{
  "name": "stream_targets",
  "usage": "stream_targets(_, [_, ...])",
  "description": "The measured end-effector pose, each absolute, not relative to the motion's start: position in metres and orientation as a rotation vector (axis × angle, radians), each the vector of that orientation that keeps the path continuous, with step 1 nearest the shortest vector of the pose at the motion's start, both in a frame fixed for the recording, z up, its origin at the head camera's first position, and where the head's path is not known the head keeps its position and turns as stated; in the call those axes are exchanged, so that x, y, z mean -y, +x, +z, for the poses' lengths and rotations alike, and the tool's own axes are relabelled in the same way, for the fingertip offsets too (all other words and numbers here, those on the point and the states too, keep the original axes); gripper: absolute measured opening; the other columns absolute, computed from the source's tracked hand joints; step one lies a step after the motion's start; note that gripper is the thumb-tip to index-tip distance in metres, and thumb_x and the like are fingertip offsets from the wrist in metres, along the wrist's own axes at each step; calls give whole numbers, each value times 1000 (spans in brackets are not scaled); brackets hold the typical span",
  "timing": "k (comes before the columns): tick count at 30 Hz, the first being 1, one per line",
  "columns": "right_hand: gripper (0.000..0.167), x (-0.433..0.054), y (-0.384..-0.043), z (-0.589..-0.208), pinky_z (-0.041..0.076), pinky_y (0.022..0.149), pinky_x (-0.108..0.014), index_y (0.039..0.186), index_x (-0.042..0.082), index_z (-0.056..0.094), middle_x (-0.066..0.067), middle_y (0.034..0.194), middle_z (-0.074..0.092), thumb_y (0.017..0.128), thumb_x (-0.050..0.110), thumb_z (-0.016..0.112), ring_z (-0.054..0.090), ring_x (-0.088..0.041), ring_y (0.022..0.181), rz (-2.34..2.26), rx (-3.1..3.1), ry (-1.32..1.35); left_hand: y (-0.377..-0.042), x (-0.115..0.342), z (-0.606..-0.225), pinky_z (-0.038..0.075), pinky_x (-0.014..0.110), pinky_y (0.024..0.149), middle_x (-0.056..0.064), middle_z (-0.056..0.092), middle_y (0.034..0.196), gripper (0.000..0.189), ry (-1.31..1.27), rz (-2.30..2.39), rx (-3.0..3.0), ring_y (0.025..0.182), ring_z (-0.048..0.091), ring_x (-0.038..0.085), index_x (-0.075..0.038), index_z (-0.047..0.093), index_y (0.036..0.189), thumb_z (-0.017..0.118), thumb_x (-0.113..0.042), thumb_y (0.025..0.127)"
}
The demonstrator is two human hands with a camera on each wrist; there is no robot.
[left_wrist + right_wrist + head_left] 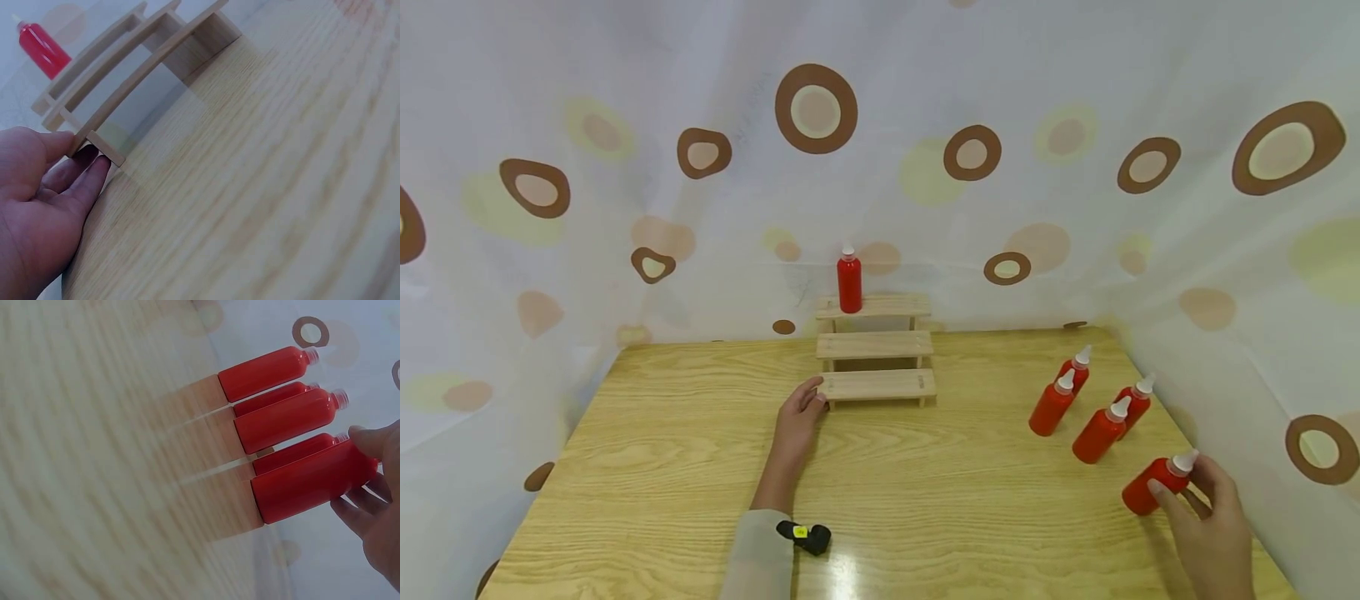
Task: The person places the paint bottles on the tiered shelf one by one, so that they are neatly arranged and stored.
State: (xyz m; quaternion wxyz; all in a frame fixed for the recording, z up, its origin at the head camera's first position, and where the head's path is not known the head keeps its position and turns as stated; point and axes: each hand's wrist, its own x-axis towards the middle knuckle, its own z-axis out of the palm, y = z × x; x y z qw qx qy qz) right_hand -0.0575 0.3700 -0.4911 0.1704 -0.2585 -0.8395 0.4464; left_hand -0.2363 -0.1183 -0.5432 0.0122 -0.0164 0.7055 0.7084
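My left hand (797, 417) pinches the left end of the lowest step of a small three-tier wooden display stand (876, 385), thumb at the board's edge and fingers by its leg (105, 149). On the top step, toward the left, stands a red squeeze bottle (850, 285) with a white cap. At the right side of the table, my right hand (1213, 521) holds another red squeeze bottle (312, 481) near its shoulder, thumb on one side and fingers on the other. This bottle is upright, its base at the tabletop, its white nozzle pointing up.
Several more red bottles with white nozzles, among them a near one (1097, 435) and a left one (1051, 408), stand grouped beyond my right hand. The wood-grain table (925, 500) meets a patterned sheet (887, 200) at the back and sides. A black strap sits on my left sleeve (760, 550).
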Motion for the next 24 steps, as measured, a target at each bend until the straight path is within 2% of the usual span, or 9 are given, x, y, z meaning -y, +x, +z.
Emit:
stream_targets(7, [68, -369, -60, -491, 36, 103, -9, 158, 12, 29, -17, 155, 41, 100, 22, 63, 41, -31, 141, 1232, 2386, -768, -236, 118, -542, 37, 48, 118, 17, 45, 154, 39, -52, 2195, -2211, 147, 37, 31, -14, 53, 146, 53, -19, 106])
stream_targets(16, [67, -363, -60, -488, 39, 91, 0, 157, 13, 35, -17, 150, 46, 98, 21, 67, 46, -12, 136, 1193, 2376, -668, -236, 118, -541, 37, 48, 118, 17, 45, 154, 39, -55, 2189, -2217, 148, 36, 31, -15, 53, 146, 52, -19, 107])
stream_targets(20, [66, -357, -63, -478, 41, 86, 2, 154, 17, 39, -5, 140, 52, 96, 17, 70, 49, -2, 127, 1216, 2331, -587, -235, 117, -541, 37, 49, 118, 17, 45, 154, 39, -70, 2184, -2223, 147, 37, 31, -15, 54, 145, 53, -20, 106])
stream_targets(24, [64, -348, -68, -463, 45, 82, 0, 150, 17, 44, 12, 127, 53, 93, 6, 72, 51, 4, 116, 1314, 2242, -462, -236, 117, -542, 39, 49, 117, 18, 46, 153, 40, -79, 2186, -2225, 147, 38, 32, -14, 54, 145, 54, -19, 106])
